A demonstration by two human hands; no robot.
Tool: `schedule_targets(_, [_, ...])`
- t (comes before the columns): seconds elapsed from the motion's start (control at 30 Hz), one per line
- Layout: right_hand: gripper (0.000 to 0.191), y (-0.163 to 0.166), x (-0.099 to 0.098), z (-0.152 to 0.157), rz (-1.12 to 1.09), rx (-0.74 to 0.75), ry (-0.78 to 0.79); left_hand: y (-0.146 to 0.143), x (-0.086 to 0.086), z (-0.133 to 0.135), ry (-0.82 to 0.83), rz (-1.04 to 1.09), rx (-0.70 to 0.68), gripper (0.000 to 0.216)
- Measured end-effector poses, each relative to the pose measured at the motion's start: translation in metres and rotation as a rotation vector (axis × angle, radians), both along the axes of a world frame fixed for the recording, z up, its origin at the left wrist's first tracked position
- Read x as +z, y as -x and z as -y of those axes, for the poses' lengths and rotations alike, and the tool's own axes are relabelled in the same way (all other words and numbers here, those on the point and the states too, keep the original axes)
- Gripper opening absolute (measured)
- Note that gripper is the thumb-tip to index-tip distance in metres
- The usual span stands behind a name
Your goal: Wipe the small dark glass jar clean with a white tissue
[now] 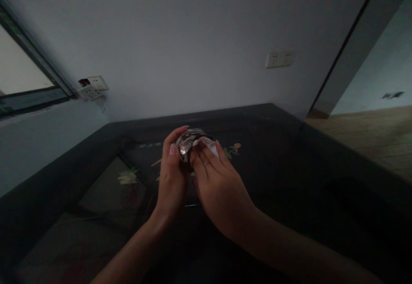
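- Pale wall (180,52) behind a dark, glossy worktop (270,151) printed with flowers.
- Right hand (220,181), fingers together, lies over a white sheet (210,146) against a shiny object (184,143) – whether it pinches, I cannot tell.
- Left hand (172,164) curls round the object's left side, probably to steady it.
- Shiny object: silvery, rounded, glinting, with darker patches – over the worktop's middle, contact hidden.
- White sheet: cloth or paper, unclear.

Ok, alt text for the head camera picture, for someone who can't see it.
A person's left hand holds a shiny object over a dark table with flower decorations, while the right hand, wearing a ring, partly covers it and a white piece. Behind is a pale wall with sockets.
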State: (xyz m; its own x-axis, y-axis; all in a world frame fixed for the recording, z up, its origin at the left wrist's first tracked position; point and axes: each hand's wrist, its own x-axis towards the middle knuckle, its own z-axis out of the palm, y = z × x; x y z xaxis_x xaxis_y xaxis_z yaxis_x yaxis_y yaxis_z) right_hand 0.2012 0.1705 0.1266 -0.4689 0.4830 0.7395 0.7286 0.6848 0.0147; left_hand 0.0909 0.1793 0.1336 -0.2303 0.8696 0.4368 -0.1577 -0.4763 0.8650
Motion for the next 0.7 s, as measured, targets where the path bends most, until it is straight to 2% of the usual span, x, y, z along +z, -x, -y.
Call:
schedule_targets(0.07, [0.037, -0.001, 0.001, 0.003, -0.025, 0.030, 0.052, -0.001, -0.002, 0.001, -0.001, -0.026, 0.026, 0.031])
schedule_targets(0.17, [0.034, -0.005, 0.007, 0.005, -0.128, 0.160, 0.187, -0.004, -0.004, 0.003, 0.014, -0.028, 0.026, 0.031])
schedule_targets(0.37, [0.010, -0.011, 0.022, 0.011, -0.518, 0.388, 0.489, -0.012, -0.002, 0.005, -0.025, 0.074, 0.016, 0.029])
schedule_targets(0.47, [0.013, -0.010, 0.025, 0.012, -0.724, 0.517, 0.692, -0.013, -0.002, 0.003, -0.063, 0.127, 0.015, 0.031])
schedule_targets(0.57, [0.019, -0.013, 0.028, 0.006, -0.886, 0.683, 0.903, -0.012, -0.002, -0.002, -0.063, 0.179, -0.044, 0.035])
schedule_targets(0.7, [0.021, -0.025, 0.036, -0.008, -1.161, 0.801, 1.097, -0.004, 0.006, -0.006, 0.059, 0.324, -0.150, 0.035])
